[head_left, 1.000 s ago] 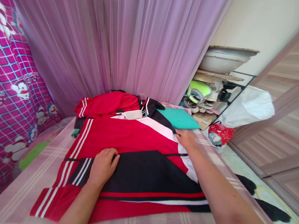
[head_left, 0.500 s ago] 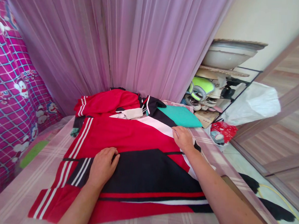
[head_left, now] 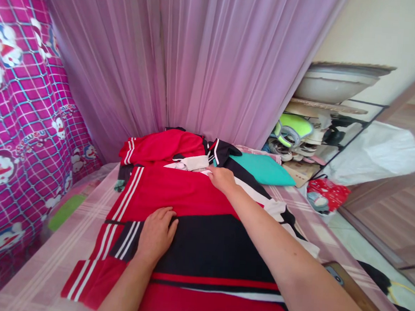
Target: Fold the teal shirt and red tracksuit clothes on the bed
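Note:
A red, black and white sports shirt [head_left: 176, 193] lies spread on a bed with a pale checked sheet [head_left: 54, 258]. My left hand [head_left: 156, 233] lies flat on the shirt's black band, fingers together and stretched out. My right hand [head_left: 220, 178] reaches across to the shirt's far edge near its white collar, fingers closed on the cloth there. Behind it lies another bunched red garment [head_left: 160, 145] with white stripes.
A teal folded cloth [head_left: 263, 169] sits at the far right of the bed. Purple curtains [head_left: 186, 59] hang behind. A pink cartoon-print cloth [head_left: 14, 113] hangs at left. A shoe rack [head_left: 312, 134], a white bag [head_left: 374, 153] and a red bag [head_left: 323, 194] stand at right.
My right hand has moved left from the shirt's right side to its collar, and the shirt's right part has shifted inward. My left hand has stayed in place.

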A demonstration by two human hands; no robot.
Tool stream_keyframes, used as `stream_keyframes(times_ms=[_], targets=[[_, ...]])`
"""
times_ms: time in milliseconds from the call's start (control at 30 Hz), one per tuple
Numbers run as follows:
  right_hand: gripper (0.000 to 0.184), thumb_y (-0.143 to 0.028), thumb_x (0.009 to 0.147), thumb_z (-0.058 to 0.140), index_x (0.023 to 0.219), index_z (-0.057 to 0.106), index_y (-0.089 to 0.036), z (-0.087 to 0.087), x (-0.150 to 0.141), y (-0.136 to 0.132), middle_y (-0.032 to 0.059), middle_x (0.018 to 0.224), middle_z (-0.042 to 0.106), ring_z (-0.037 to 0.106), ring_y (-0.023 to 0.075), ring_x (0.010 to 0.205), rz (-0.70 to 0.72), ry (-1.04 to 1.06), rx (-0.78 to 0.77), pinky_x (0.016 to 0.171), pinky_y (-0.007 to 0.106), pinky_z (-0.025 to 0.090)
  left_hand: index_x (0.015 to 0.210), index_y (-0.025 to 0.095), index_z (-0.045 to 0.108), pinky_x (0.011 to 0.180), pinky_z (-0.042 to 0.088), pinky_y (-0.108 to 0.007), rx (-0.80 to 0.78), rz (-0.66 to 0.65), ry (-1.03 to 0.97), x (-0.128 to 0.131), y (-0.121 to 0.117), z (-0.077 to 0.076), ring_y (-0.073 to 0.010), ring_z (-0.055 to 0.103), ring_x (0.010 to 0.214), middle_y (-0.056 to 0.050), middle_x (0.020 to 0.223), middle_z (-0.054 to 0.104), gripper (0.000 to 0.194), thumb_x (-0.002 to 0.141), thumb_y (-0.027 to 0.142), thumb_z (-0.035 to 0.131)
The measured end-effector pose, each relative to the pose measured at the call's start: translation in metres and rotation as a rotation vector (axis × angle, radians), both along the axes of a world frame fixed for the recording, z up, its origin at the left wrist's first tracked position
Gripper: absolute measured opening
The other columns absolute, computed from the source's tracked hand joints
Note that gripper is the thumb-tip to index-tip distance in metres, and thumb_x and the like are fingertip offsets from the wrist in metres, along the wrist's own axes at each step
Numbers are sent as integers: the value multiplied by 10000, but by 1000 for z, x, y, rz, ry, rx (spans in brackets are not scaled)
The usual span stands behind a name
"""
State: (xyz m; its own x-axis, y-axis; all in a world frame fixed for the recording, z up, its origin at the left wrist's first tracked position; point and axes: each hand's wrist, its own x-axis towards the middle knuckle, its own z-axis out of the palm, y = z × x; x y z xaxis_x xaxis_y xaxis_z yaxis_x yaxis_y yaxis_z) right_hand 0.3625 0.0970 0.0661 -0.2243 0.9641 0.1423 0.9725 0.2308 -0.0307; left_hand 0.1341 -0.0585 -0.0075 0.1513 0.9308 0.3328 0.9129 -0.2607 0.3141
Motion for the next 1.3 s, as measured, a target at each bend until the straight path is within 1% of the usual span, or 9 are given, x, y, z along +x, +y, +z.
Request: stream_keyframes(times_ms=[133,233,333,467,667,833,1000,1100,1300], targets=[[344,-349,917,555,1234,666,-272,-5,-25,38,93,1144,727,655,249,1086,-18,-17,-82,878,324,480,1079,208,669,1008,471,-432,14,11,5,0,-1,-3,-242,600,1146,-86,1208,676,236,936,290,499],[309,-295,949,485,1118,715,-178,-17,-30,53,161,1120,721,663,273,1073,-89,-5,-81,878,340,481,1195,220,652,1038,455,-461,41,36,40,2,-2,-6,-270,540,1256,-91,1328,627,310,931,296,508],[400,-264,1004,335,1213,647,-125,-32,-32,53,208,1133,702,670,273,1060,-171,24,-46,875,355,479,1251,233,640,1077,418,-506,30,53,93,4,-3,-7,-299,483,1332,-72,1404,586,351,938,303,497],[382,-298,1012,340,1283,576,-167,-47,-34,38,163,1136,709,673,251,1050,-186,53,-28,856,330,483,1246,236,649,1101,393,-515,-21,54,113,7,-4,-4,-289,526,1295,-52,1364,623,349,953,312,475],[394,-369,1005,348,1317,570,-275,-33,-58,21,91,1113,732,676,244,1041,-4,113,16,876,340,483,1245,241,650,1073,420,-499,-41,62,108,8,-5,-1,-284,520,1302,-57,1372,616,345,946,302,487],[468,-427,942,500,1387,531,-284,-16,-102,32,68,1258,683,632,236,1134,168,193,-74,947,323,454,1240,243,651,1054,434,-498,-52,58,86,7,-4,0,-284,519,1299,-64,1360,623,340,946,300,490],[283,-312,942,499,1121,691,-204,-19,-129,55,82,1070,745,667,213,1022,109,221,-148,865,277,471,1251,234,642,1068,416,-512,-84,48,63,7,-4,1,-291,505,1307,-71,1373,612,350,949,306,481],[326,-280,995,387,1188,634,-192,-26,-133,61,99,1109,730,644,207,1071,50,259,-107,902,295,455,1250,244,641,1075,409,-514,-83,56,51,8,-5,0,-290,500,1312,-72,1375,609,348,945,302,485],[329,-276,981,422,1266,581,-230,-36,-127,47,44,1178,715,639,188,1096,96,311,-100,911,278,460,1246,240,642,1107,380,-522,-73,82,66,10,-5,-3,-310,450,1364,-80,1436,556,346,937,312,504]])
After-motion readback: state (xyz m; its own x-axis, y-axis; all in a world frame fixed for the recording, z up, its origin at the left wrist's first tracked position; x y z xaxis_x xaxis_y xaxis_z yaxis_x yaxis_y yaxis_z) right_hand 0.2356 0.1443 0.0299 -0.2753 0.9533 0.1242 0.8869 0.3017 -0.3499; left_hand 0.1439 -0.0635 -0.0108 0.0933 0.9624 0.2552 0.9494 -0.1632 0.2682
